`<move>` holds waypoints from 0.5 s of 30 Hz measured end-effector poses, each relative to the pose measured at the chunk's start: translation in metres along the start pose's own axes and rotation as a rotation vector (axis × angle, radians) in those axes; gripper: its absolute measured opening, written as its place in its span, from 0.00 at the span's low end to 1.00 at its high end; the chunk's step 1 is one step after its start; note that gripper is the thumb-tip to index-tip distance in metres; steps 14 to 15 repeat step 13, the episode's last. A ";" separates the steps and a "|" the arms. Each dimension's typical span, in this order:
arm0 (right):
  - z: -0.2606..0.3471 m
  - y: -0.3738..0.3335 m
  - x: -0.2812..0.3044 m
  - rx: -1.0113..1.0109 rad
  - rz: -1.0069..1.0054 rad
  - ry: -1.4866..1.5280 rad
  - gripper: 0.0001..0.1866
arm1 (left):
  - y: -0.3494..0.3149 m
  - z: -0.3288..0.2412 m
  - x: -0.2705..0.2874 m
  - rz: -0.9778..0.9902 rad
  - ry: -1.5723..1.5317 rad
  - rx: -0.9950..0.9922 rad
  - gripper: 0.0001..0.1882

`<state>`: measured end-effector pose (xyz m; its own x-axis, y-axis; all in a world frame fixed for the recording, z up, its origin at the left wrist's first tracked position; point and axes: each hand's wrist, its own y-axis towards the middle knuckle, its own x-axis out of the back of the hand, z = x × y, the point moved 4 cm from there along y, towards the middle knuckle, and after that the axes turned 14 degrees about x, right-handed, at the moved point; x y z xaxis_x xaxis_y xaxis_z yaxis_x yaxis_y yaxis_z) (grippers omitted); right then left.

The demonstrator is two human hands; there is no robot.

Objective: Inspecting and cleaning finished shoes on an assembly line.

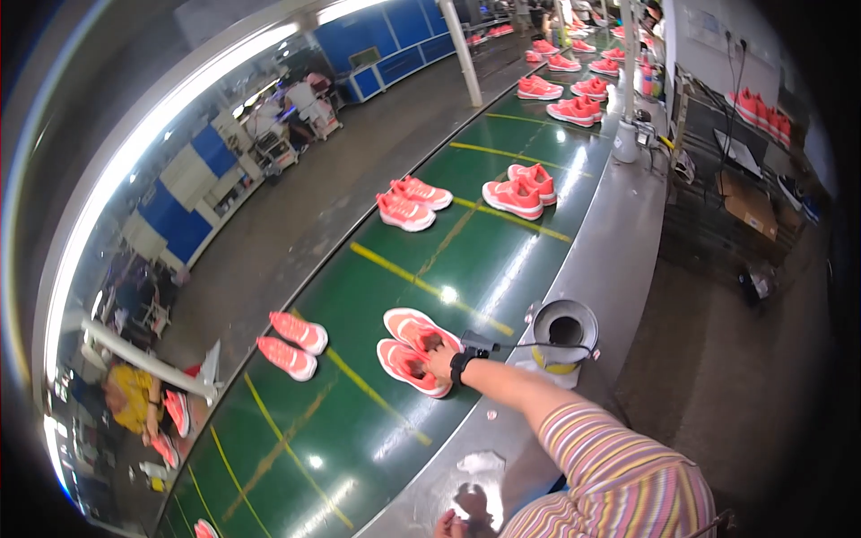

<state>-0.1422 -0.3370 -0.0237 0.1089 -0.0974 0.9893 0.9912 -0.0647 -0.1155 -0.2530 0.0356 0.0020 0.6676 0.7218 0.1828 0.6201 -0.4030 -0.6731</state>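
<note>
My right hand [440,361], with a black band on its wrist, reaches over the green conveyor belt [359,300]. Its fingers dip into the openings of a pair of coral sneakers [395,355] with white soles, gripping them at the collars. The shoes stand side by side on the belt, and the hand partly covers their heels. At the lower edge, only a bit of my left hand [448,525] shows, fingers curled together beside the metal ledge [471,430]; anything inside them is hidden. Left of the held pair sits another coral pair [291,345].
A round grey metal cup-like fixture [565,325] with a cable stands on the ledge right of my hand. Farther up the belt are more coral pairs [414,203]. A dark rack [735,193] stands at right. Across the belt, a person in yellow [134,394] handles similar shoes.
</note>
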 end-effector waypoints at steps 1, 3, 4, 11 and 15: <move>-0.021 0.000 -0.007 -0.017 -0.019 0.040 0.15 | 0.001 -0.025 -0.022 0.076 0.006 -0.068 0.18; -0.024 -0.002 -0.005 0.024 -0.006 0.141 0.16 | -0.020 -0.068 -0.058 0.227 -0.074 -0.129 0.16; -0.009 -0.001 0.007 0.080 0.014 0.195 0.19 | -0.028 -0.085 -0.070 0.259 -0.127 -0.114 0.14; 0.067 -0.150 0.107 0.563 -0.684 0.833 0.13 | -0.048 -0.181 -0.149 1.053 0.086 -0.446 0.10; 0.044 -0.239 0.099 0.519 -0.682 0.901 0.10 | -0.069 -0.201 -0.194 1.301 0.144 -0.539 0.12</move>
